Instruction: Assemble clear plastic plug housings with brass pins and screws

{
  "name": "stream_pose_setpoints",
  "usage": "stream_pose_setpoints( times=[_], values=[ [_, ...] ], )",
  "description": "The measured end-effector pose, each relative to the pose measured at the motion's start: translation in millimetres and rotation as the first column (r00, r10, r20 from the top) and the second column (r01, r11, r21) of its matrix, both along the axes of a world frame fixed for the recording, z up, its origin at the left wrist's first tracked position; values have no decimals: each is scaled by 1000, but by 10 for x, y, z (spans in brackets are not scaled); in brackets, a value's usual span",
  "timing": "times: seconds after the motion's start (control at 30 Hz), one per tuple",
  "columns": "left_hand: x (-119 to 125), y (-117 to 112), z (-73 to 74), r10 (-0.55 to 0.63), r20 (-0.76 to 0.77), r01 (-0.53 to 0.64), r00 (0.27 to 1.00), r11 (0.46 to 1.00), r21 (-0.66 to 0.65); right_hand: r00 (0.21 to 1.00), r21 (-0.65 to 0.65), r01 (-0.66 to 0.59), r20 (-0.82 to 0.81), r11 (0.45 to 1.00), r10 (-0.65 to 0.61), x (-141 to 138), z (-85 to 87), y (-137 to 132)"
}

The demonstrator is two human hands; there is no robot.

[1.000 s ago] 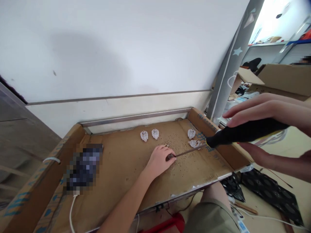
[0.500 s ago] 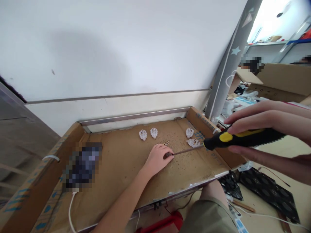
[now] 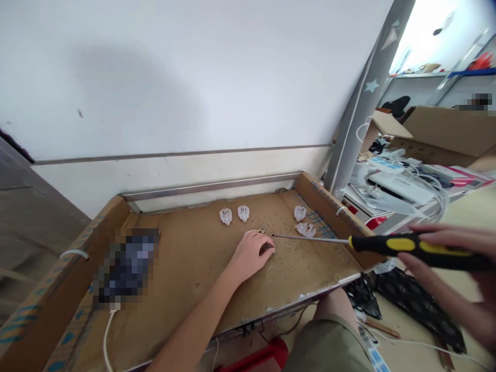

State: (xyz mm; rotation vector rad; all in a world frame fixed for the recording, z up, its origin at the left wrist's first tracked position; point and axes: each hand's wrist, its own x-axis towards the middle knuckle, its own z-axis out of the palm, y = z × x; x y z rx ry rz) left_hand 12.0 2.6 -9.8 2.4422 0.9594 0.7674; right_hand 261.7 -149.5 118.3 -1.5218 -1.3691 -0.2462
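Note:
My right hand, slightly blurred, grips a black-and-yellow screwdriver by its handle. The shaft points left, and its tip is just right of my left hand, not touching it. Curled on the cardboard, my left hand is closed around a clear power plug; only the plug's metal pins and a bit of clear plastic show past the fingers. Beyond that hand stand two clear plugs, one left of the other. To the right, another plug sits behind a clear plug piece lying flat.
Raised cardboard sides border the work surface, which is sprinkled with small dark specks. A pixelated device with a white cable lies at left. Black fans lie below right; an open box stands beyond.
The screwdriver has moved right and its tip has come away from my left hand. My right hand has moved right and down. My left hand keeps its place on the cardboard.

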Motion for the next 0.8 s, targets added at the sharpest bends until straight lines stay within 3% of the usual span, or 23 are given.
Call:
stream_pose_setpoints(
  times=[0.07, 0.1, 0.17, 0.23, 0.3, 0.37, 0.47, 0.57, 0.73, 0.8],
  values=[
    [-12, -6, 6, -7, -6, 7, 1000, 1000, 19, 993, 110, 48, -114, 993, -35, -126, -407, -109],
    [-17, -7, 8, -11, -7, 11, 1000, 1000, 26, 981, 86, 56, -192, 995, -39, -218, -610, -158],
    [-23, -7, 13, -15, -9, 15, 1000, 999, 30, 929, 98, 186, -341, 978, -143, -405, -966, -237],
    [-26, -5, 16, -6, -16, 6, 1000, 1000, 27, 885, 63, 225, -431, 972, -176, -525, -1233, -290],
    [-26, -4, 18, -1, -23, 2, 1000, 999, 32, 899, 104, 222, -408, 970, -162, -536, -1416, -321],
    [-26, -8, 21, -2, -26, 3, 1000, 999, 37, 918, 134, 212, -367, 968, -150, -466, -1536, -342],
    [-24, -18, 33, 24, -11, -24, 1000, 999, 32, 918, 66, 214, -354, 975, -178, -357, -1639, -385],
    [-34, -5, 60, 88, 27, -89, 996, 995, 53, 949, 46, 264, -191, 964, -250, -371, -1683, -426],
    [-161, 106, 141, 306, 71, -313, 949, 942, 120, 977, 117, 198, 56, 973, -205, -520, -1668, -293],
    [-247, 161, 175, 426, 73, -432, 902, 894, 123, 980, 56, 169, 93, 984, -174, -549, -1639, -148]
  ],
)
